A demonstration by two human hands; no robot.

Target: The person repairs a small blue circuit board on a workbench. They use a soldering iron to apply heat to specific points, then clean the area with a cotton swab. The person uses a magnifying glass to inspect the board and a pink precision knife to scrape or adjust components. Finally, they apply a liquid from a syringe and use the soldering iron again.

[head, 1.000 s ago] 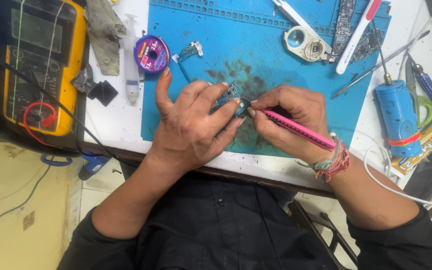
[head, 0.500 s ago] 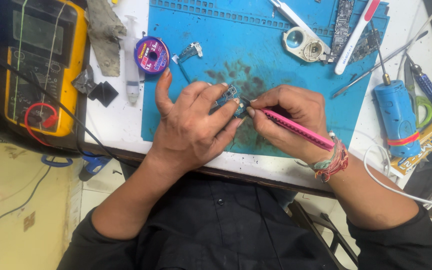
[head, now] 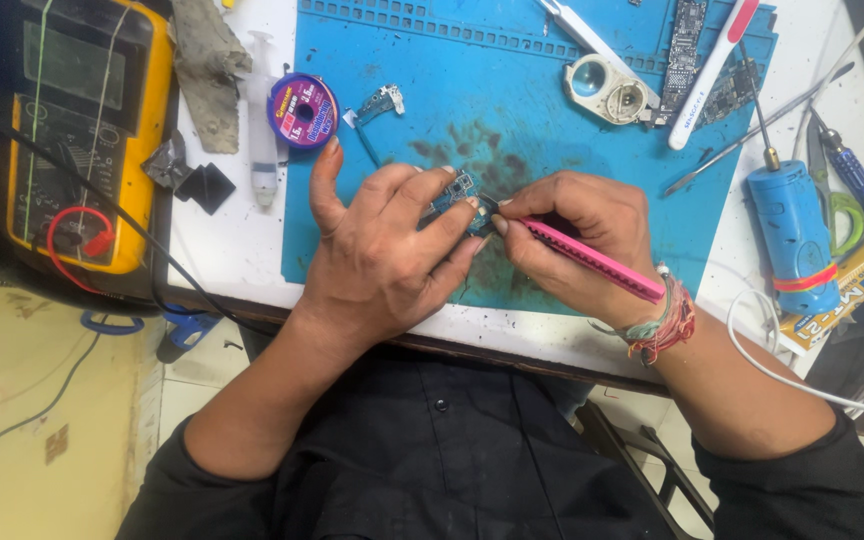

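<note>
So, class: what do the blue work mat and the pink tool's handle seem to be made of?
Blue mat: probably silicone rubber, matte, with moulded ridges and dark stains. Pink tool in the right hand: likely smooth, slightly glossy plastic.

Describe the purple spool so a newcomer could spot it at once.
Start at the blue work mat and go to its upper left edge. There lies the purple spool, right of a clear syringe. It is the only round, purple thing there.
</note>
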